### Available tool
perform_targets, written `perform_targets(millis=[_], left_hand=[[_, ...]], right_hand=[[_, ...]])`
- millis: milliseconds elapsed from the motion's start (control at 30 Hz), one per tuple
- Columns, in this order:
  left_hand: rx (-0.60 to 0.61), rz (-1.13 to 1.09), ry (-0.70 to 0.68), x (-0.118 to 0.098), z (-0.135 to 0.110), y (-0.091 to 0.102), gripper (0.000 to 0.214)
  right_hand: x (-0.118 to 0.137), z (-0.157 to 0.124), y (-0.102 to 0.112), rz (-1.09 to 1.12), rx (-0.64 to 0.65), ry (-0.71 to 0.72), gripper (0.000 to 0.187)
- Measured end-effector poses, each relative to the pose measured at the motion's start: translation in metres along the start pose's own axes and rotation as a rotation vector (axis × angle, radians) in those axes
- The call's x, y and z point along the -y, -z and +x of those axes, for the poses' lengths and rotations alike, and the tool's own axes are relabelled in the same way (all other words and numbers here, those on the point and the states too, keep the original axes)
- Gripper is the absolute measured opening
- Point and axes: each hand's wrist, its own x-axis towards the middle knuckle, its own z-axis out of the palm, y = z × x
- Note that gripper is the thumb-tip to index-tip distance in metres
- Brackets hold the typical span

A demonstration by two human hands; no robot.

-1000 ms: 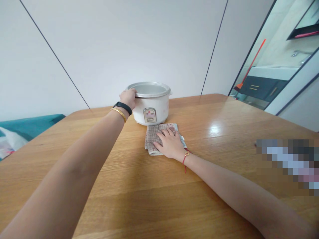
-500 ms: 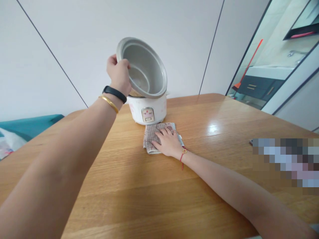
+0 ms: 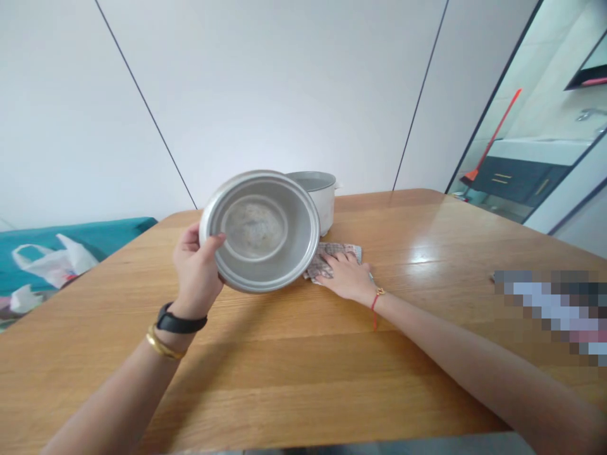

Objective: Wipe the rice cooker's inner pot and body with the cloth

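Observation:
My left hand (image 3: 195, 273) grips the rim of a metal inner pot (image 3: 260, 230), held up above the table and tilted so its open inside faces me. Behind it stands the white rice cooker body (image 3: 324, 197), partly hidden by the pot. My right hand (image 3: 346, 275) lies flat with fingers spread on a checked cloth (image 3: 339, 251) on the wooden table (image 3: 303, 354), just in front of the cooker.
A pixelated patch (image 3: 552, 311) covers something at the table's right side. A teal seat with white plastic bags (image 3: 52, 264) is at the left. An open doorway at the right shows a red broom (image 3: 493, 136) and a dark cabinet.
My left hand lifted the inner pot out of the cooker and brought it toward me, tilted to face me. My right hand stayed on the cloth.

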Motion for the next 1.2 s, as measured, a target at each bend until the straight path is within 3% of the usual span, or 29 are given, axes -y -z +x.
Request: perform_targets(millis=[167,233,300,367,433,500,567,667,800,933,1100,1200], left_hand=[[0.010,-0.006,0.098,0.023,-0.014,0.006,0.038],[0.027,-0.001,0.134,0.027,-0.018,0.007,0.039],[0.038,0.004,0.158,0.027,-0.023,0.007,0.040],[0.047,0.011,0.167,0.026,-0.029,0.006,0.040],[0.068,0.016,0.171,0.023,-0.034,0.004,0.040],[0.096,0.016,0.177,0.022,-0.038,0.002,0.040],[0.120,0.006,0.193,0.021,-0.041,0.000,0.040],[0.132,-0.003,0.205,0.022,-0.041,-0.002,0.040],[0.114,-0.011,0.186,0.023,-0.039,-0.005,0.036],[0.118,-0.031,0.162,0.026,-0.038,-0.007,0.035],[0.083,-0.088,0.194,0.029,-0.035,-0.006,0.036],[0.051,-0.121,0.205,0.030,-0.034,-0.004,0.038]], right_hand=[[-0.048,0.003,0.017,0.031,-0.158,-0.117,0.048],[-0.058,-0.002,0.028,0.126,-0.299,-0.150,0.045],[-0.053,-0.014,0.041,0.116,-0.537,-0.103,0.046],[-0.032,-0.027,0.051,0.002,-0.737,0.058,0.049],[-0.002,-0.034,0.058,-0.131,-0.771,0.272,0.048],[0.027,-0.028,0.059,-0.271,-0.670,0.448,0.046],[0.049,-0.014,0.054,-0.388,-0.486,0.510,0.044],[0.068,0.004,0.042,-0.440,-0.209,0.426,0.038],[0.082,-0.002,0.028,-0.269,-0.047,0.362,0.036],[0.092,-0.010,0.021,0.095,0.098,0.364,0.040],[0.115,0.008,0.004,0.947,0.344,0.378,0.036],[0.139,0.019,-0.009,1.339,0.371,0.426,0.039]])
